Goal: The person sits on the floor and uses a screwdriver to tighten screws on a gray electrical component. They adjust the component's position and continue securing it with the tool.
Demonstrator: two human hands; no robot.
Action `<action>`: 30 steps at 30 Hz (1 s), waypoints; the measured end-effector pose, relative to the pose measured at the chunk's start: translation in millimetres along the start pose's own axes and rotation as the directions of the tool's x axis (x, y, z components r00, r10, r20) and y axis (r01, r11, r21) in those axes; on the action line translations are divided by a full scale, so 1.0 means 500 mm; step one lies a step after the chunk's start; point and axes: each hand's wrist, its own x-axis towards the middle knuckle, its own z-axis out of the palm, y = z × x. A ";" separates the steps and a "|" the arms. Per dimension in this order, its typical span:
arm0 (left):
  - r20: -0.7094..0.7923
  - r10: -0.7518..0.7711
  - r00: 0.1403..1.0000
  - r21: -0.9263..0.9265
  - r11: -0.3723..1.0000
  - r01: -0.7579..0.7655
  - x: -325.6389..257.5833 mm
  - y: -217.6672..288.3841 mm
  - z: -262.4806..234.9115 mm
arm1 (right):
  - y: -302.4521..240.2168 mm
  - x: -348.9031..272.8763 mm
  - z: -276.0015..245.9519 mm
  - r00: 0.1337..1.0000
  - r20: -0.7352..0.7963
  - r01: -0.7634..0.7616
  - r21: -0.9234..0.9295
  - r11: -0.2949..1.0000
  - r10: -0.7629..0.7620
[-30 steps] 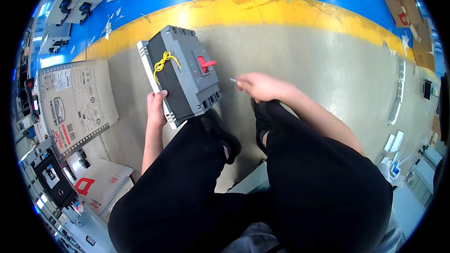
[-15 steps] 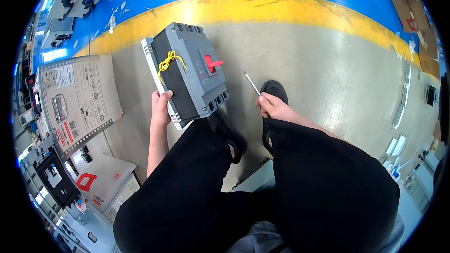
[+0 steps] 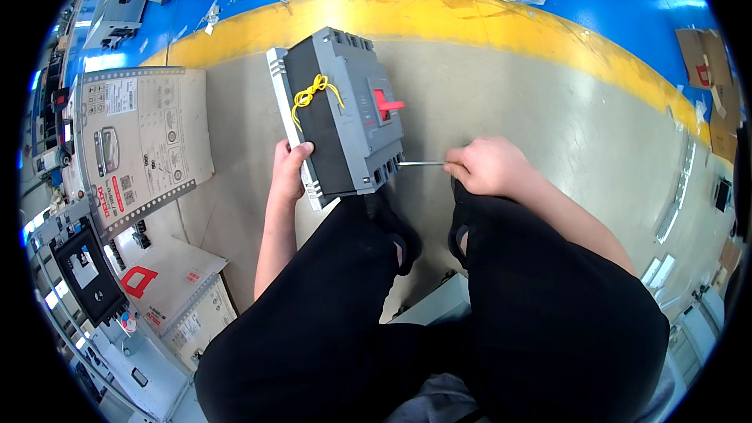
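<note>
bright, even light, sharp centre, fisheye-bent edges with glare.

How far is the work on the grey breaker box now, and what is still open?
Done: the grey breaker box stands on the floor, and a yellow cord is tied on it. In hand: the left hand grips its near corner, and the right hand points a thin metal rod at its lower edge. Left: I cannot tell whether the tip has entered.

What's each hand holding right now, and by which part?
The left hand grips the grey circuit breaker by its lower left edge. The right hand holds a thin metal tool by its rear end, tip at the breaker's bottom.
</note>
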 end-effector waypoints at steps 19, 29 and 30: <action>0.023 0.010 1.000 -0.038 0.999 -0.009 0.002 0.002 0.019 | -0.066 0.057 -0.022 0.999 0.033 0.015 -0.153 0.988 -0.010; 0.018 0.019 1.000 -0.062 0.998 -0.018 -0.002 0.006 0.031 | 0.012 0.094 0.039 0.990 -0.021 0.139 0.187 0.972 -0.138; 0.015 0.022 1.000 -0.074 0.997 -0.021 -0.004 0.005 0.032 | 0.002 0.093 0.032 0.992 -0.028 0.123 0.139 0.983 -0.120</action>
